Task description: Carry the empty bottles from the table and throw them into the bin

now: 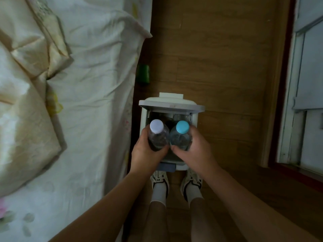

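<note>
Two bottles are carried this far, neither dropped yet. The left hand [146, 151] curls round the white-capped bottle [158, 137], held above the left wall of the bin [143, 119]. Touching it, the blue-capped bottle [180, 139] sits in the curled fingers of the right hand [194, 153] (lid [171, 104] raised, clear items inside). Only the release seems left.

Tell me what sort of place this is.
Most likely a home bedroom: a rumpled white-sheeted bed with a cream quilt on the left, wood-plank floor beside it, and a small lidded bin open at the bedside.
</note>
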